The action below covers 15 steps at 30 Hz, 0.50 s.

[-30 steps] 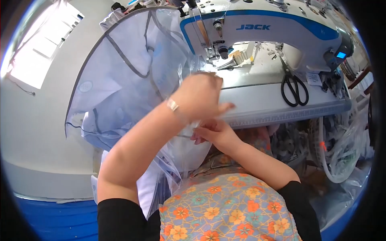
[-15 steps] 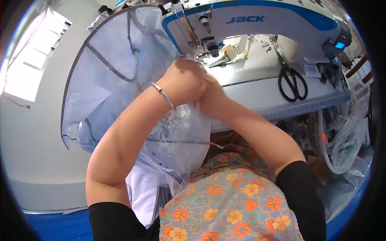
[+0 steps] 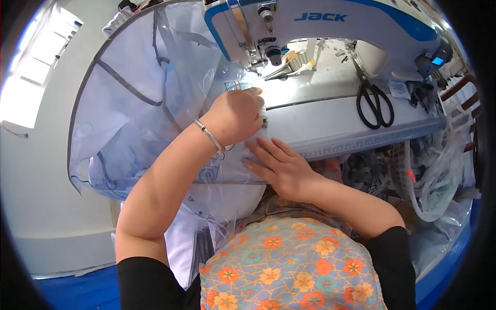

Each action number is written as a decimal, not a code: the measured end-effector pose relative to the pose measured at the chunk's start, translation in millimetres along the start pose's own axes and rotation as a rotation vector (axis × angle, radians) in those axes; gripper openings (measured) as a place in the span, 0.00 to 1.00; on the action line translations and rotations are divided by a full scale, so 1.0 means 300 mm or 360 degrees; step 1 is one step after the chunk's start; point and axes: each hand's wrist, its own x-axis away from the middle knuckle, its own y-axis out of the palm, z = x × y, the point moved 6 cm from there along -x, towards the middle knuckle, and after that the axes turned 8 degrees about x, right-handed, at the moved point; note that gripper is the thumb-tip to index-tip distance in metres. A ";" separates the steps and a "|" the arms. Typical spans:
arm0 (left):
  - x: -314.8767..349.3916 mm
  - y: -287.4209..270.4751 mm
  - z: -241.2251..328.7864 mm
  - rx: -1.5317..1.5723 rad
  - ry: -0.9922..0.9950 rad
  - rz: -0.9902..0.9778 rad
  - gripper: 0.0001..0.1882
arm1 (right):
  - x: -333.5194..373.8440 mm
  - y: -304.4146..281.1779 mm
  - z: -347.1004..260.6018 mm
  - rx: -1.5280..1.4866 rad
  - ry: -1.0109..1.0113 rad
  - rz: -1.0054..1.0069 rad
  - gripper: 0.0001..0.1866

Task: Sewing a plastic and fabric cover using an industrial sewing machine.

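Observation:
My left hand [image 3: 235,118], wearing a silver bracelet [image 3: 207,135], is curled closed at the table's near edge, just in front of the needle area of a white and blue sewing machine [image 3: 330,21]. It grips a sheer, pale fabric [image 3: 170,67], whose pinched part is mostly hidden under the fingers. Grey binding strips [image 3: 126,82] run across this fabric, and it spreads left of the machine and down over my lap. My right hand [image 3: 287,170] is lower and to the right, fingers stretched and spread against the fabric by the table edge, holding nothing.
Black-handled scissors [image 3: 374,106] lie on the right of the machine table [image 3: 310,121]. A metal folder attachment [image 3: 292,64] sits behind the needle. A ruler strip [image 3: 356,144] lines the front edge. Below right hangs a plastic basket [image 3: 400,173] beside clear plastic bags [image 3: 442,181].
My right hand has left my left hand at the needle, moving down toward me with its fingers spreading. The left hand has shifted slightly nearer to me and remains closed on the fabric.

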 end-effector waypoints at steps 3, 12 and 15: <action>-0.013 0.005 0.015 -0.0087 -0.0016 -0.0079 0.09 | -0.038 0.003 0.008 -0.0002 0.0044 0.0118 0.25; 0.000 0.072 0.069 -0.0134 -0.0447 -0.0168 0.13 | -0.059 -0.175 0.113 -0.0224 0.0043 0.0010 0.18; 0.001 0.091 0.103 -0.0176 -0.0448 0.0077 0.14 | -0.030 -0.163 0.139 -0.0244 0.0037 -0.0053 0.19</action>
